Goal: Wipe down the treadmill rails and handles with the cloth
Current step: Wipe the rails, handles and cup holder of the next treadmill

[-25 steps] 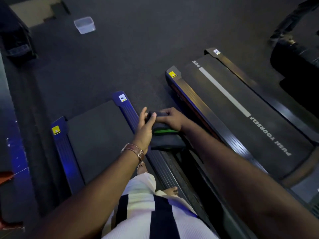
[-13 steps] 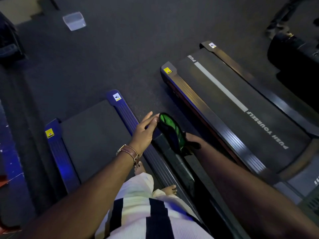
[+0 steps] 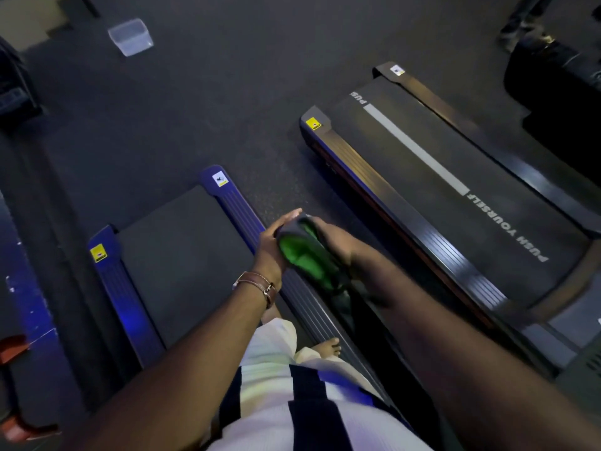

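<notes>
Cloth (image 3: pixel 304 252), dark grey with a green inner face, sits at the centre of the frame, gripped between both your hands above the right side rail (image 3: pixel 247 219) of the blue-lit treadmill. Your left hand (image 3: pixel 271 242), with a brown strap at the wrist, curls its fingers over the cloth's left edge. Your right hand (image 3: pixel 335 240) clasps the cloth's upper right side. A second treadmill (image 3: pixel 455 190) lies at the right of the frame, and a clear plastic tub (image 3: pixel 130 36) stands on the floor at upper left.

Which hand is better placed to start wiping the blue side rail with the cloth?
Probably the left hand: it holds the cloth directly above the blue side rail. The right hand also grips it, reaching from the far side.
</notes>
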Tool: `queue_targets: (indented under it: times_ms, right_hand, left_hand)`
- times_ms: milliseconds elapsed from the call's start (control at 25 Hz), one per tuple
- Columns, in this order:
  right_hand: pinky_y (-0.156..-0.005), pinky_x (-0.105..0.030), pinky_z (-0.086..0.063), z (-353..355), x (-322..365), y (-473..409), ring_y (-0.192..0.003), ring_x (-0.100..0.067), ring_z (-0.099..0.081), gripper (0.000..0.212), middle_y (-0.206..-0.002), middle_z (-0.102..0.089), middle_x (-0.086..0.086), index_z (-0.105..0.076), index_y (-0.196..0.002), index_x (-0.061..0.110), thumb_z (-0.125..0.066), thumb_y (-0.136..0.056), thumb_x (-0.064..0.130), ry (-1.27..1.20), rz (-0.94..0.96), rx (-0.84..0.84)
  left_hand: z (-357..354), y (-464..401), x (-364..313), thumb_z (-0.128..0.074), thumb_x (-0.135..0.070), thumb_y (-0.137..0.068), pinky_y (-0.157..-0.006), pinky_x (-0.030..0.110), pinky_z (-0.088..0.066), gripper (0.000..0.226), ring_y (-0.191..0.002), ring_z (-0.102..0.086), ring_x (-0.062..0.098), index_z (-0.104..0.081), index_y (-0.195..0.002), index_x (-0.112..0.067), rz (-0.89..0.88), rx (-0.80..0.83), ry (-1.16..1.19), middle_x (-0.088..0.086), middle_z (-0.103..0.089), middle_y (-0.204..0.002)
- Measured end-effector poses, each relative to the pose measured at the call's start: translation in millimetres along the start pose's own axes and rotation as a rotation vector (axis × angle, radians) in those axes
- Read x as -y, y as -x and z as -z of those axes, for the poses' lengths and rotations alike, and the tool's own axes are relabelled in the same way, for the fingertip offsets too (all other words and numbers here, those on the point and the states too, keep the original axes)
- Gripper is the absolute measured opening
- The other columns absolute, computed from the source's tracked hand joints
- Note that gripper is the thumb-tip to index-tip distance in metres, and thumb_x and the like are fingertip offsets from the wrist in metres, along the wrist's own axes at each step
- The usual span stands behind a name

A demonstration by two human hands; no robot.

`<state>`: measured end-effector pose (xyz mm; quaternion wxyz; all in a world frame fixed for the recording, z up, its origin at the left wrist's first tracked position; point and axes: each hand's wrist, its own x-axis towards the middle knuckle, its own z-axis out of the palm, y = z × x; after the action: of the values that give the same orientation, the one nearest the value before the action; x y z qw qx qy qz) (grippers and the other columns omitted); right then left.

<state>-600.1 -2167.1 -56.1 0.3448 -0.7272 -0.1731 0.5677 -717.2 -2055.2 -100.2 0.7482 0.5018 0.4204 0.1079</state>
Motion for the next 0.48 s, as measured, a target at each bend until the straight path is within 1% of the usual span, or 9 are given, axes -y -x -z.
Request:
queue_targets:
  times_ms: [40,80,120,200,240,280,360,440,480]
  right_hand:
    - [-0.098,-0.028,-0.046,-8.2,-1.0,1.8,-0.111,-0.012,-0.06,0.034,-0.123,-0.065,-0.001,-0.064,-0.121,0.023,-0.041,-0.104,0.041,-0.141,0.038,0.014]
    - [-0.104,-0.033,-0.044,-7.6,-3.2,5.7,-0.113,-0.013,-0.061,0.038,-0.123,-0.066,0.0,-0.064,-0.122,0.025,-0.039,-0.104,0.046,-0.183,0.042,0.082]
    - [-0.105,-0.036,-0.045,-5.5,-7.4,15.1,-0.115,-0.014,-0.062,0.042,-0.123,-0.067,-0.001,-0.063,-0.126,0.025,-0.037,-0.103,0.05,-0.2,0.015,0.124]
    - [-0.095,-0.033,-0.048,-0.4,-16.0,18.8,-0.11,-0.014,-0.066,0.047,-0.118,-0.07,0.0,-0.064,-0.124,0.025,-0.036,-0.102,0.055,-0.118,-0.047,0.149]
    - [-0.094,-0.033,-0.048,-3.8,-11.3,16.8,-0.106,-0.013,-0.066,0.048,-0.115,-0.071,0.001,-0.066,-0.12,0.024,-0.038,-0.1,0.057,-0.111,-0.033,0.13]
    - [-0.098,-0.034,-0.047,-10.5,-3.1,17.7,-0.108,-0.013,-0.065,0.051,-0.117,-0.07,0.002,-0.068,-0.119,0.024,-0.041,-0.096,0.061,-0.077,-0.008,0.043]
    - [-0.109,-0.037,-0.039,-18.1,-4.8,17.4,-0.119,-0.014,-0.058,0.053,-0.131,-0.063,0.005,-0.064,-0.127,0.029,-0.047,-0.091,0.064,0.065,0.039,-0.074]
    - [-0.106,-0.034,-0.041,-9.8,-34.6,30.2,-0.115,-0.013,-0.059,0.046,-0.126,-0.064,0.008,-0.063,-0.121,0.035,-0.049,-0.089,0.065,0.275,0.062,-0.127]
    - [-0.101,-0.031,-0.044,-3.8,-55.5,42.5,-0.109,-0.012,-0.063,0.048,-0.118,-0.068,0.008,-0.065,-0.114,0.034,-0.049,-0.086,0.069,0.273,0.031,-0.1]
  left_hand:
    - [-0.1,-1.9,-1.1,-0.059,-0.029,-0.095,-0.1,0.034,-0.046,0.033,-0.105,-0.062,0.024,-0.068,-0.119,-0.008,0.043,-0.007,0.044,0.007,-0.07,-0.106]
    - [-0.4,-1.4,-3.1,-0.059,-0.032,-0.095,-0.1,0.033,-0.047,0.031,-0.107,-0.063,0.023,-0.071,-0.115,-0.011,0.062,0.01,0.05,0.005,-0.07,-0.109]
    - [-0.6,-2.0,-1.6,-0.059,-0.038,-0.094,-0.1,0.032,-0.047,0.03,-0.111,-0.063,0.019,-0.074,-0.11,-0.016,0.048,0.001,0.021,0.002,-0.071,-0.113]
    - [1.7,2.2,-1.1,-0.059,-0.052,-0.088,-0.099,0.032,-0.049,0.036,-0.112,-0.062,0.014,-0.077,-0.104,-0.026,-0.066,0.001,-0.122,0.0,-0.071,-0.116]
    - [2.4,2.6,-3.6,-0.059,-0.054,-0.088,-0.097,0.032,-0.05,0.036,-0.109,-0.063,0.013,-0.078,-0.103,-0.027,-0.076,0.014,-0.149,-0.002,-0.072,-0.112]
    - [3.5,0.9,-5.1,-0.058,-0.052,-0.09,-0.095,0.03,-0.051,0.034,-0.106,-0.065,0.013,-0.078,-0.101,-0.027,-0.08,0.021,-0.163,-0.002,-0.073,-0.109]
    - [7.0,-4.7,-7.5,-0.055,-0.049,-0.094,-0.095,0.028,-0.05,0.032,-0.105,-0.067,0.012,-0.079,-0.098,-0.027,-0.097,0.045,-0.216,-0.005,-0.075,-0.104]
    - [10.6,-8.8,-3.4,-0.052,-0.056,-0.091,-0.101,0.031,-0.046,0.038,-0.11,-0.065,0.012,-0.078,-0.097,-0.029,-0.125,0.093,-0.238,-0.008,-0.075,-0.105]
    - [10.5,-8.7,-1.6,-0.05,-0.058,-0.091,-0.104,0.034,-0.044,0.041,-0.112,-0.064,0.012,-0.077,-0.099,-0.028,-0.13,0.134,-0.246,-0.009,-0.074,-0.107]
